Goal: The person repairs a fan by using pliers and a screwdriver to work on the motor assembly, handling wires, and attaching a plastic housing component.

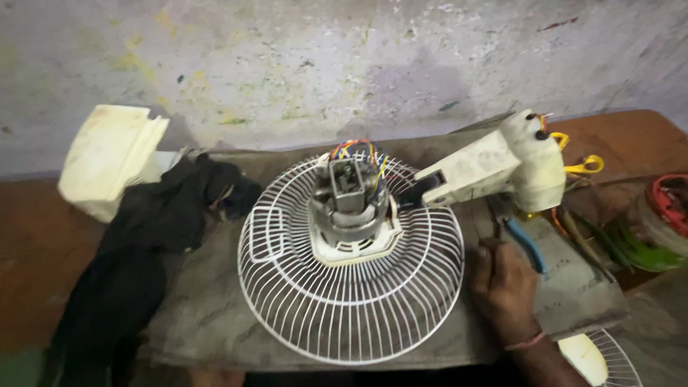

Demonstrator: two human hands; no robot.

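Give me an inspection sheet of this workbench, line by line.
Surface: grey worn mat over a brown bench.
Job's things: white wire fan guard lying flat, bare fan motor standing at its centre; off-white fan neck housing beside it.
Clutter: black cloth, cream plastic cover, blue-handled pliers.
Grippers: right hand rests on the mat by the pliers, holding nothing visible; left hand not in view.
Cables: coloured wires atop the motor.
Surroundings: stained pale wall.
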